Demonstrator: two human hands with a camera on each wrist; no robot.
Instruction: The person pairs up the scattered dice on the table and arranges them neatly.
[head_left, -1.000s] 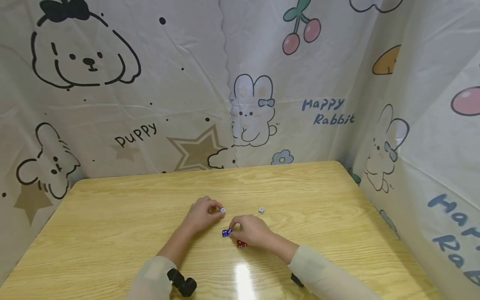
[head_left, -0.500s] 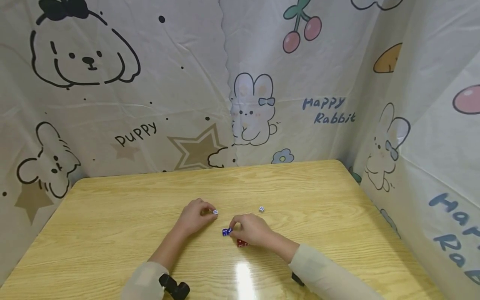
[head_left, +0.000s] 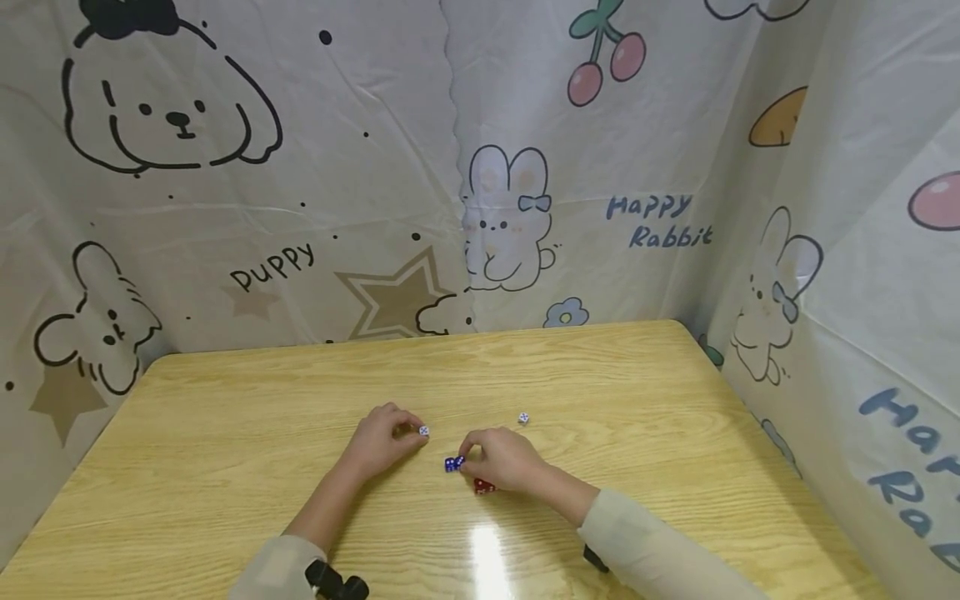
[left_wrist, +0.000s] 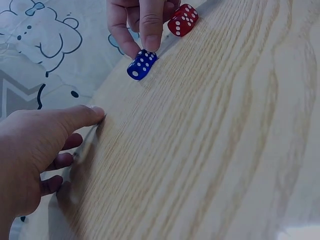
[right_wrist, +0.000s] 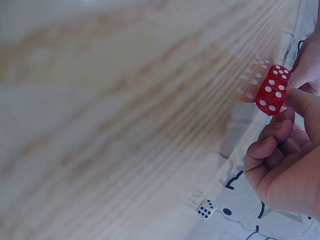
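Observation:
My left hand point(head_left: 378, 442) pinches a white die point(head_left: 423, 431) between thumb and forefinger, low over the table; in the left wrist view the left hand point(left_wrist: 35, 150) hides that die. My right hand point(head_left: 502, 460) holds the right one of two blue dice point(head_left: 451, 465) by thumb and forefinger. Those blue dice point(left_wrist: 141, 66) touch side by side in the left wrist view. Just under the right palm sit red dice point(head_left: 482, 487), also side by side; the right wrist view shows these red dice point(right_wrist: 273, 91) beside the curled fingers.
A second white die point(head_left: 523, 417) lies alone behind the right hand. The light wood table point(head_left: 247, 417) ends at a printed cloth point(head_left: 390, 183) at the back and right. Black wrist cameras sit on both sleeves.
My left hand has drawn left and somewhat toward me, carrying the white die away from the blue dice. The right hand stays on the blue die.

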